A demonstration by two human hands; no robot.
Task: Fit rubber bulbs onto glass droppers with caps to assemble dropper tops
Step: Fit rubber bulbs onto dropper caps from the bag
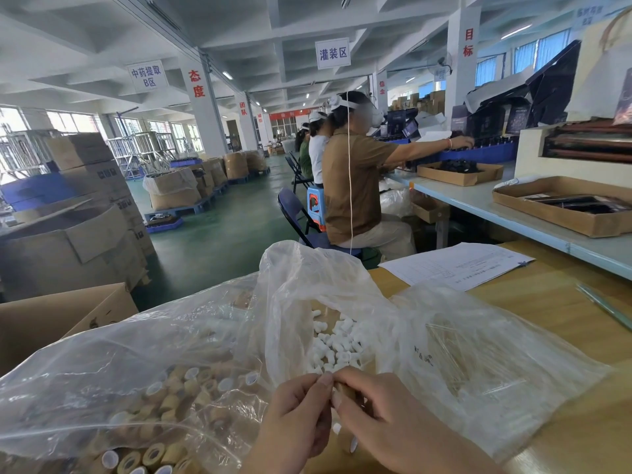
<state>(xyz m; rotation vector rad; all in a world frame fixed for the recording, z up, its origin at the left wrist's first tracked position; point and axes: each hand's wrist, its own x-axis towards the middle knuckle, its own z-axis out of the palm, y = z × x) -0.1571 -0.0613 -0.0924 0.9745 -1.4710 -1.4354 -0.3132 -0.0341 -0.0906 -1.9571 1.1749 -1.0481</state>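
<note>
My left hand [294, 415] and my right hand [379, 415] meet at the bottom centre, fingertips together over a tan cap [343, 391]. Fingers of both hands curl round the cap; what else they hold is hidden. Just beyond lies a clear bag of several white rubber bulbs [337, 343]. A bigger clear bag at the left holds several tan caps [164, 405] with white liners. A third clear bag at the right holds thin glass droppers [455, 340], faint through the plastic. Another tan cap [349, 443] lies under my right wrist.
A printed paper sheet [455, 265] lies on the wooden table [554, 313]. An open cardboard box [51, 319] stands at the left edge. Beyond, seated workers [355, 186] sit along a long bench with cardboard trays [561, 206]. A thin rod [605, 307] lies at far right.
</note>
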